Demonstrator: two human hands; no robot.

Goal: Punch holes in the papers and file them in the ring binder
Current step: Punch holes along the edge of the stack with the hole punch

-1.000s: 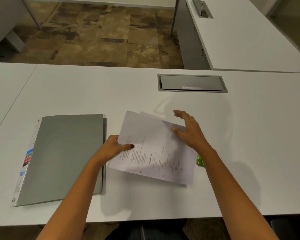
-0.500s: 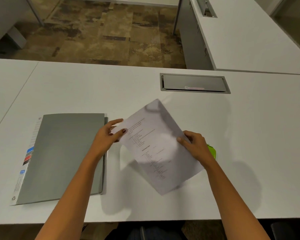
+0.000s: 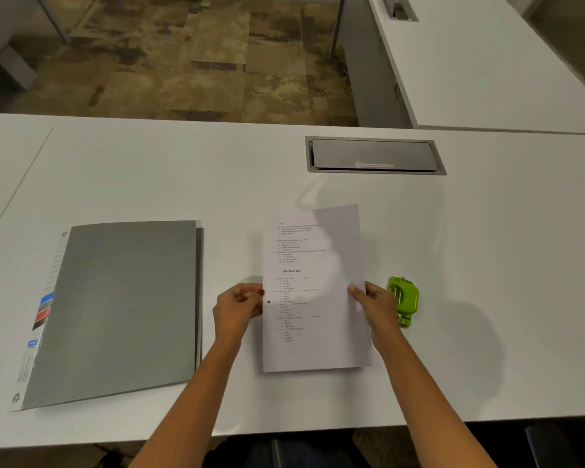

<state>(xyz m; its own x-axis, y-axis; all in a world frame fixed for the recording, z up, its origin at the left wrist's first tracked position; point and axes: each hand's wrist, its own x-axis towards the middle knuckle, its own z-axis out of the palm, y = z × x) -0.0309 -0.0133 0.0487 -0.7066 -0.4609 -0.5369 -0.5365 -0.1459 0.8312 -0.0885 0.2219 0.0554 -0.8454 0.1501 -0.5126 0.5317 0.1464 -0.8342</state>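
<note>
A single wide-angle view — worn on the person's head — looks forward and down across the desk from its near edge. It sits near, right above the papers, and the floor beyond fills the top.

A bold heading, "Grammar test", stands mid-page on the top sheet of the papers; the numbered lines above and below it are too small to read. Left of the papers, a recycling sign marks the near end of the ring binder spine strip. Beyond the papers, a red-lettered label on the cable hatch is blurred beyond reading.
</note>
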